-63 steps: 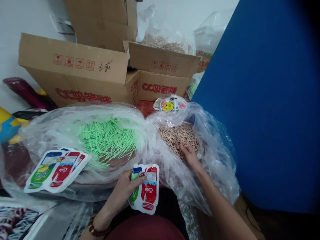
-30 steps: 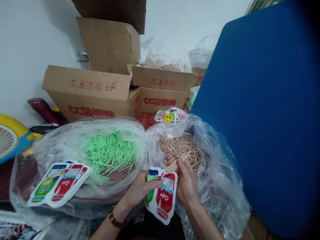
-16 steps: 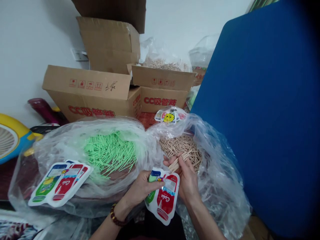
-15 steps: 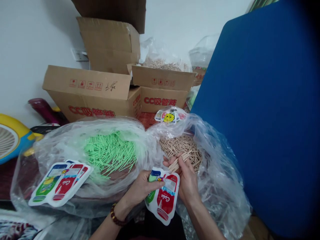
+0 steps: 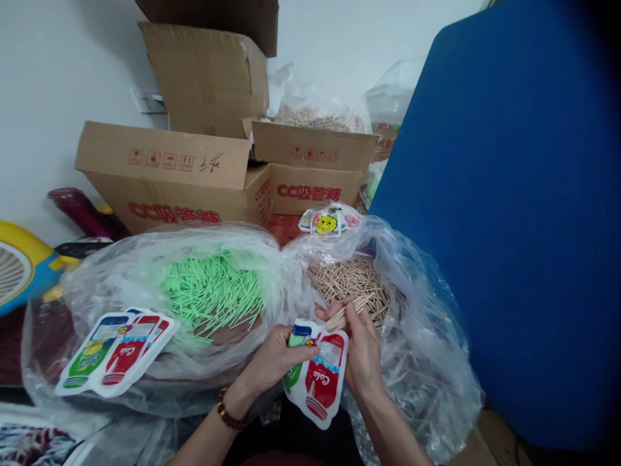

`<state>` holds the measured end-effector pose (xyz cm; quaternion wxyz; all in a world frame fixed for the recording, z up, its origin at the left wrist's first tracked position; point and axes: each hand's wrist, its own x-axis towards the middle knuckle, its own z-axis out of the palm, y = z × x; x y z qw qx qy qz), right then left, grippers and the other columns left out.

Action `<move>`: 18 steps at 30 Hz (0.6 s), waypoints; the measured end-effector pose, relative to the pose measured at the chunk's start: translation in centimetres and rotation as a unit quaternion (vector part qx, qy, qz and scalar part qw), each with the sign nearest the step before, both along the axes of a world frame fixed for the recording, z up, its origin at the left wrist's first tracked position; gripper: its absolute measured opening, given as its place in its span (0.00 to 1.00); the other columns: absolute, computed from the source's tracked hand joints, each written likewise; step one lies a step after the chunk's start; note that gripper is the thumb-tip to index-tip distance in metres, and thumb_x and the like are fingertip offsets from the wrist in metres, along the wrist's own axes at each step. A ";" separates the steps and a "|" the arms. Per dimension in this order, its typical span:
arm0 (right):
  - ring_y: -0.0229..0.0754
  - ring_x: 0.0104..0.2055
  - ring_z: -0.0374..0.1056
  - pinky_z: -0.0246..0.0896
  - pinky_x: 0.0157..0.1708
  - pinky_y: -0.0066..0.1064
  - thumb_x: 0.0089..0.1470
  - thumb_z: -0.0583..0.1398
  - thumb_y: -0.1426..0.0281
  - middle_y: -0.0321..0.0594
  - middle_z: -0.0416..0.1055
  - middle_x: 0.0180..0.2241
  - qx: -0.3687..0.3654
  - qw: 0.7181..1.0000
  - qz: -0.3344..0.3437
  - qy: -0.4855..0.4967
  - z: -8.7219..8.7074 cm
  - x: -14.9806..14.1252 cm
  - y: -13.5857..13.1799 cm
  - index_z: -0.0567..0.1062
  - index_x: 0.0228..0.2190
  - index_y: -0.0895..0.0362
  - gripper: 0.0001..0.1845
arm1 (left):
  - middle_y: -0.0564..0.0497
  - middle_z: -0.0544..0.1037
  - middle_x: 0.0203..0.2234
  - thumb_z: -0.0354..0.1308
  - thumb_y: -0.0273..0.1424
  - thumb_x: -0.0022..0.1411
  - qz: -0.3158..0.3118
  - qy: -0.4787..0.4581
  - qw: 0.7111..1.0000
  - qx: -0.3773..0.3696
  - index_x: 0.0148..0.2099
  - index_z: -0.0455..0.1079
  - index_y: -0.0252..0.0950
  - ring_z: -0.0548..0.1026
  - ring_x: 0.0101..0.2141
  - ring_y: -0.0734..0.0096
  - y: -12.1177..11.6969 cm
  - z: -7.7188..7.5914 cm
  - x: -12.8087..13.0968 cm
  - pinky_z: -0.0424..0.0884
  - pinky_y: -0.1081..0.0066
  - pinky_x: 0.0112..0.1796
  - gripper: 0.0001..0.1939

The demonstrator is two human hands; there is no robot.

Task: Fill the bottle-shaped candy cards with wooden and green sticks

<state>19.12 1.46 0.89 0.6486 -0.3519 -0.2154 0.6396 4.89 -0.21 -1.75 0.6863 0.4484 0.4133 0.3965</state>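
My left hand (image 5: 272,359) grips a bottle-shaped printed pouch (image 5: 317,378) with a red cola side and a green side. My right hand (image 5: 361,349) pinches a small bundle of tan sticks (image 5: 345,314) with its end at the pouch's top opening. Behind the hands lies a clear bag of tan sticks (image 5: 352,281). To its left sits a clear bag of green sticks (image 5: 213,291). A stack of the same empty pouches (image 5: 114,353) rests on the green bag's plastic at the left.
Cardboard boxes (image 5: 169,175) with red print stand behind the bags. A blue panel (image 5: 509,213) fills the right. A yellow and blue fan (image 5: 19,272) sits at the left edge. Small smiley-face packets (image 5: 327,221) lie behind the tan bag.
My right hand left the tan stick pile with a bundle of sticks and brought it to the pouch's top. The left hand raised the pouch slightly toward it.
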 end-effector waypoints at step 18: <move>0.50 0.51 0.70 0.65 0.49 0.46 0.55 0.61 0.63 0.42 0.74 0.48 0.139 0.968 0.174 -0.114 1.5 4.4 4.1 0.69 0.47 0.50 0.18 | 0.47 0.80 0.27 0.67 0.33 0.51 -0.004 -0.007 0.999 0.041 0.35 0.77 0.29 0.74 0.25 0.71 4.0 2.4 1.4 0.69 0.74 0.29 0.13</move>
